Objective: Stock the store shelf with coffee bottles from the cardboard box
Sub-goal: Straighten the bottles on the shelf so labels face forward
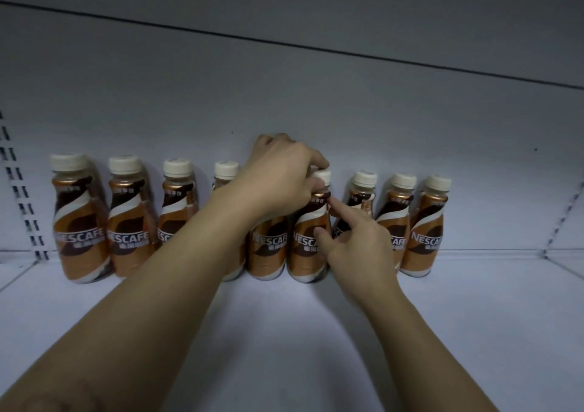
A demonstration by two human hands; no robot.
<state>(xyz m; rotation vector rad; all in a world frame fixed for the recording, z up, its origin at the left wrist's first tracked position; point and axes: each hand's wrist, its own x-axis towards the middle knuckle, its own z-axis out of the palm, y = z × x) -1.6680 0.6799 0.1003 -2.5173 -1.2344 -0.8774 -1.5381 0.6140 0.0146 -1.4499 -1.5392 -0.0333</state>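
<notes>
Several brown coffee bottles with cream caps stand in a row at the back of a white shelf [284, 332]. My left hand [278, 180] reaches over from above and grips the cap and neck of a middle coffee bottle [308, 247]. My right hand [357, 241] touches that same bottle's side, thumb on the label and forefinger pointing at its neck. Another bottle [267, 250] stands right beside it on the left, its top hidden by my left hand. The cardboard box is out of view.
The shelf's grey back panel [284, 95] rises right behind the bottles. Slotted uprights stand at the far left [19, 190] and far right [565, 209]. Bare shelf surface lies in front of the row and to the right of the last bottle [423, 231].
</notes>
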